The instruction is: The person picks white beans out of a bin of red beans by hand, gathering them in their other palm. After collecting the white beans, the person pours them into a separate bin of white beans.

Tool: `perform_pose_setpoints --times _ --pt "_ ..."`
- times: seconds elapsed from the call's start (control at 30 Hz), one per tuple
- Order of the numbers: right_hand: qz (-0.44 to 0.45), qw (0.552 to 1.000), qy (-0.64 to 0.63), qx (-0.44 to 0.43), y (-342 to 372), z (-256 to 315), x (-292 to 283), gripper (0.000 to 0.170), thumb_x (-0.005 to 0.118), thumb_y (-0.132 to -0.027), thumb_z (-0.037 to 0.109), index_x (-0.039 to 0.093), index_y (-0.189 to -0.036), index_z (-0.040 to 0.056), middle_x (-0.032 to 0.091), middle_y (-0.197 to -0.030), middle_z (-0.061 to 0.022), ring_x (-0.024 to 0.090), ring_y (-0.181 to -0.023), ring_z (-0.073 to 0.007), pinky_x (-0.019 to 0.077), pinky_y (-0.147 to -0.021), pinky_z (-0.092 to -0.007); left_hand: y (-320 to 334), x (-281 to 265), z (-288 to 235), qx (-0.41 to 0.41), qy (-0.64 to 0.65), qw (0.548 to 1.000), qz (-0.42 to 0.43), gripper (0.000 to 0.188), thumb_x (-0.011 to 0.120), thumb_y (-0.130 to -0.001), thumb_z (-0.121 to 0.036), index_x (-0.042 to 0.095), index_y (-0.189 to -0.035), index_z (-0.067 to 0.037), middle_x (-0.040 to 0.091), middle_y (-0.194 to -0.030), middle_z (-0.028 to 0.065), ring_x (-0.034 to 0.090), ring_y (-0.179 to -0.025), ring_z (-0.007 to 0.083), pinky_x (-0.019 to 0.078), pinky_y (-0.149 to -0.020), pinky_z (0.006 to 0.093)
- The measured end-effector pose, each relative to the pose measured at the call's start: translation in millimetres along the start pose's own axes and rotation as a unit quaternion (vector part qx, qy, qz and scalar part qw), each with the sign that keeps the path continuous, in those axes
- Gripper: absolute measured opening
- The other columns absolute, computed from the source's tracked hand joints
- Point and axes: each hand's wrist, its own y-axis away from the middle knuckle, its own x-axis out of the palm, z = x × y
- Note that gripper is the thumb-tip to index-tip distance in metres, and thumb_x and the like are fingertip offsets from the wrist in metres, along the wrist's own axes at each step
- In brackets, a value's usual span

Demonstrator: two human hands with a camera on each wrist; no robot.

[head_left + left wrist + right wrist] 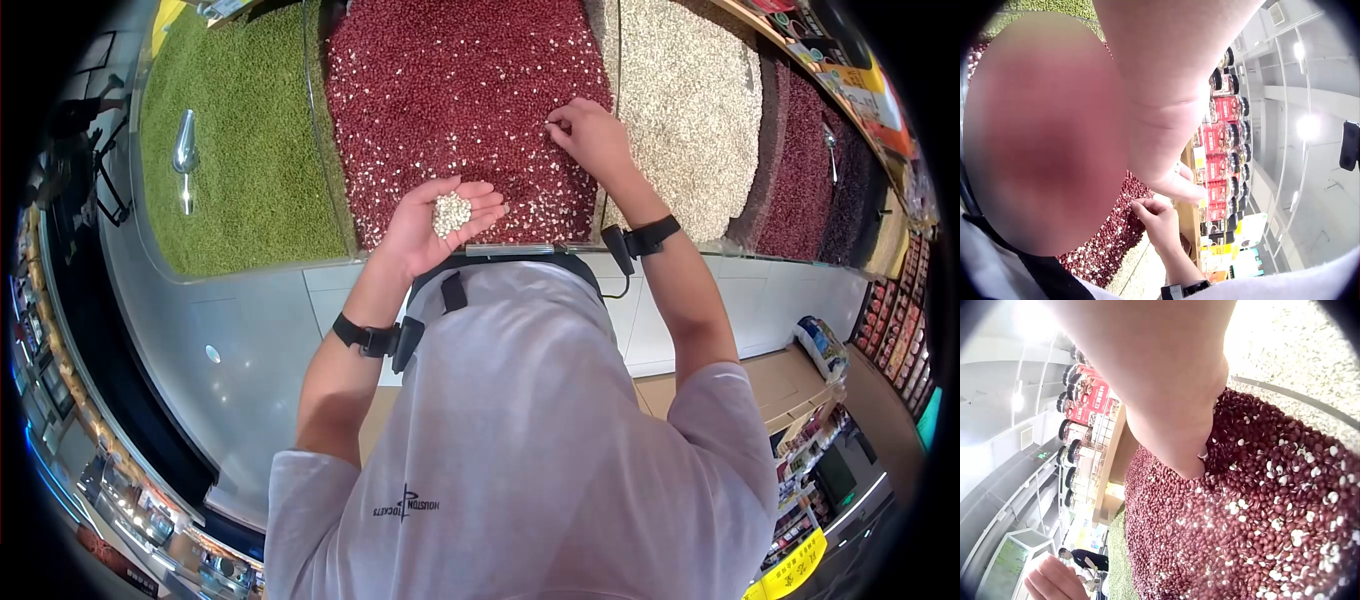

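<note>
Palm up, the left hand (425, 225) cups a small heap of white kernels (452, 213) above the near part of the red bean bin (460, 80). Its fingers are extended toward the right. The right hand (590, 135) is over the right side of the same bin, thumb and index finger brought together; whether a kernel is between them cannot be told. White kernels lie scattered among the red beans (1260, 506), denser near the front edge. In the right wrist view the right hand (1179, 431) reaches down to the beans, its fingertips mostly hidden.
Left of the red beans is a bin of green beans (240, 140) with a metal scoop (185, 145). To the right are a bin of white kernels (690, 120) and darker beans (795, 170). Clear dividers separate the bins. Jars (1217, 169) line a shelf beyond.
</note>
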Motion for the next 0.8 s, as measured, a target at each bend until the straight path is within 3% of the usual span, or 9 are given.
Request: perform_pose_setpoints --times 0.27,0.33,0.4,0.47,0.53,0.6,0.67,0.73,0.8 --pt "-0.016 1.0 -0.01 -0.011 -3.9 4.9 2.3 0.01 0.068 -0.08 0.022 0.067 -0.084 0.0126 0.059 -0.076 -0.0024 0.061 -0.074 -0.0201 0.0509 -0.066 -0.0338 0.1 0.2 -2.0 -0.003 0.002 1.0 0.014 0.044 0.042 -0.096 -0.022 0.052 -0.114 0.016 0.059 -0.116 0.0317 0.057 -0.114 0.0433 0.0484 -0.102 0.0444" --pt "0.025 0.993 -0.092 0.067 -2.9 9.9 -6.6 0.009 0.067 -0.08 0.02 0.067 -0.084 0.012 0.058 -0.076 -0.0027 0.06 -0.07 -0.0185 0.0496 -0.065 -0.0323 0.8 2.3 -3.0 0.001 -0.006 1.0 0.004 0.044 0.042 -0.096 -0.022 0.052 -0.114 0.016 0.059 -0.116 0.0316 0.057 -0.114 0.0431 0.0484 -0.102 0.044" --pt "0.023 0.988 -0.132 0.072 -1.4 13.6 -13.8 0.008 0.068 -0.079 0.018 0.067 -0.084 0.0116 0.058 -0.076 -0.0027 0.06 -0.069 -0.017 0.049 -0.064 -0.0311 0.3 3.0 -3.0 0.003 -0.012 1.0 -0.004 0.044 0.042 -0.096 -0.022 0.053 -0.114 0.016 0.059 -0.116 0.0314 0.057 -0.114 0.0429 0.0485 -0.102 0.0437" --pt "0.02 0.982 -0.171 0.077 2.4 21.9 -24.6 0.008 0.069 -0.078 0.016 0.067 -0.084 0.0113 0.058 -0.076 -0.0028 0.059 -0.068 -0.0156 0.0484 -0.063 -0.0299 0.0 3.0 -3.1 -0.001 0.006 1.0 0.011 0.04 0.045 -0.097 -0.023 0.056 -0.112 0.013 0.064 -0.109 0.0274 0.063 -0.105 0.0389 0.0583 -0.088 0.04" --pt "0.009 0.957 -0.29 0.004 10.2 51.5 -47.6 0.009 0.071 -0.077 0.014 0.068 -0.084 0.0105 0.059 -0.077 -0.0024 0.058 -0.068 -0.0139 0.048 -0.062 -0.0277 1.0 4.7 -3.5 -0.002 0.008 1.0 0.01 0.04 0.045 -0.097 -0.022 0.057 -0.112 0.013 0.064 -0.109 0.0269 0.064 -0.104 0.0384 0.0583 -0.088 0.0397" --pt "0.023 0.945 -0.324 -0.048 19.8 84.6 -64.3 0.009 0.072 -0.076 0.014 0.068 -0.083 0.0102 0.059 -0.077 -0.0021 0.057 -0.067 -0.0137 0.0472 -0.061 -0.0268 -0.6 4.8 -3.0 -0.006 0.008 1.0 0.012 0.039 0.046 -0.097 -0.022 0.057 -0.112 0.013 0.064 -0.108 0.0265 0.064 -0.103 0.0378 0.0584 -0.087 0.0394" --pt "0.065 0.948 -0.299 -0.092 23.7 110.1 -76.6 0.012 0.07 -0.076 0.019 0.068 -0.084 0.0101 0.059 -0.073 -0.0035 0.061 -0.071 -0.0189 0.0492 -0.065 -0.0328 -4.0 2.4 -1.8 0.013 -0.018 1.0 0.019 0.042 0.044 -0.096 -0.022 0.053 -0.113 0.016 0.061 -0.113 0.0303 0.06 -0.11 0.0418 0.0497 -0.1 0.0437" --pt "0.055 0.944 -0.288 -0.149 24.4 111.8 -65.7 0.012 0.07 -0.077 0.019 0.069 -0.085 0.0103 0.061 -0.075 -0.0038 0.062 -0.074 -0.019 0.0498 -0.066 -0.033 -7.8 1.9 -0.9 0.011 0.0 1.0 0.028 0.042 0.044 -0.096 -0.022 0.053 -0.112 0.016 0.061 -0.112 0.0301 0.061 -0.109 0.0413 0.0504 -0.099 0.0429" --pt "0.017 0.951 -0.281 -0.127 21.9 103.4 -62.9 0.011 0.069 -0.078 0.018 0.069 -0.086 0.0108 0.062 -0.077 -0.004 0.063 -0.074 -0.0194 0.0503 -0.067 -0.0332 -6.3 5.0 -1.6 0.012 0.021 0.999 0.036 0.042 0.044 -0.096 -0.022 0.054 -0.112 0.015 0.061 -0.111 0.0298 0.061 -0.108 0.0409 0.0512 -0.099 0.0422"
